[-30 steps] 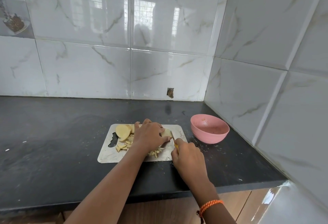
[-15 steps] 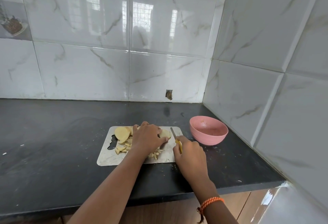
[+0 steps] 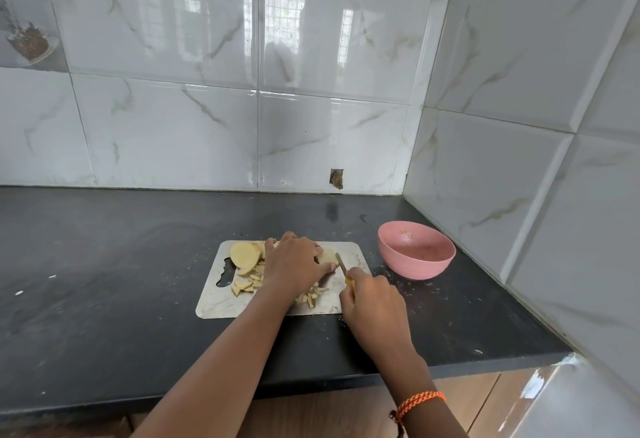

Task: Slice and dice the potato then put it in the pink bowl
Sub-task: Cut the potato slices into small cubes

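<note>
A metal cutting board (image 3: 214, 304) lies on the dark counter. My left hand (image 3: 294, 266) holds a potato piece (image 3: 327, 256) down on the board, fingers curled over it. My right hand (image 3: 372, 306) grips a small knife (image 3: 343, 264) by its yellow handle, and the blade lies right beside the held piece. Potato slices (image 3: 244, 255) are stacked at the board's left end. Diced bits (image 3: 244, 287) lie near them, with more diced bits (image 3: 311, 295) by my left wrist. The pink bowl (image 3: 415, 252) stands to the right of the board, with only specks inside.
Tiled walls close the corner behind and to the right of the bowl. The black counter (image 3: 104, 264) stretches left of the board, with crumbs scattered around the board. The counter's front edge runs under my forearms.
The knife blade has lifted and come back beside the potato piece. My left hand has stayed on the piece. The view has shifted slightly.
</note>
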Demonstrator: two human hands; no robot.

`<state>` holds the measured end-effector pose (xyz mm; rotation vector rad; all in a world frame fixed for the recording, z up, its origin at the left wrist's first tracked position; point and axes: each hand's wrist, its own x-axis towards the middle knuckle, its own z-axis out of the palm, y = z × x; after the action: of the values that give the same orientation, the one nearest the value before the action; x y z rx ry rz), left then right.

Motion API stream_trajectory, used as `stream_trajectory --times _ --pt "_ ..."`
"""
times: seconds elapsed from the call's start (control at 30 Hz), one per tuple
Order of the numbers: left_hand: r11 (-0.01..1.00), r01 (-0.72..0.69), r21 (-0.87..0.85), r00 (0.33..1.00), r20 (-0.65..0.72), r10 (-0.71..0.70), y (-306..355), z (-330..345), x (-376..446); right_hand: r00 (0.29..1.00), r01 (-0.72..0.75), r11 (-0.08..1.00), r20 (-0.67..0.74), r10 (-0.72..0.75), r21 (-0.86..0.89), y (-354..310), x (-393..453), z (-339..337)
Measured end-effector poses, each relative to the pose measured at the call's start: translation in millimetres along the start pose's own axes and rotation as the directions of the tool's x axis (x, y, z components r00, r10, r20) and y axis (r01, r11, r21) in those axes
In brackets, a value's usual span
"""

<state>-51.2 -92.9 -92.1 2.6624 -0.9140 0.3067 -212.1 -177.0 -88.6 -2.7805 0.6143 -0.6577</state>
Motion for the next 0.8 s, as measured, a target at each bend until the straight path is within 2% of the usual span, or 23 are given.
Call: stream_trajectory --times 0.33,0.5,0.8 --pt "0.998 0.034 0.043 0.999 -0.020 -0.033 -2 4 0 1.000 -0.004 0.999 -0.009 0.004 0.047 12 -25 -5" --pt "1.000 0.022 0.015 1.000 -0.013 -0.021 -3 3 1 0.993 -0.012 0.996 -0.117 0.022 0.084 11 -10 -4" --pt "1.000 0.001 0.006 1.000 -0.022 -0.001 -4 6 4 0.999 0.021 0.999 -0.038 -0.019 0.037 2 29 13"
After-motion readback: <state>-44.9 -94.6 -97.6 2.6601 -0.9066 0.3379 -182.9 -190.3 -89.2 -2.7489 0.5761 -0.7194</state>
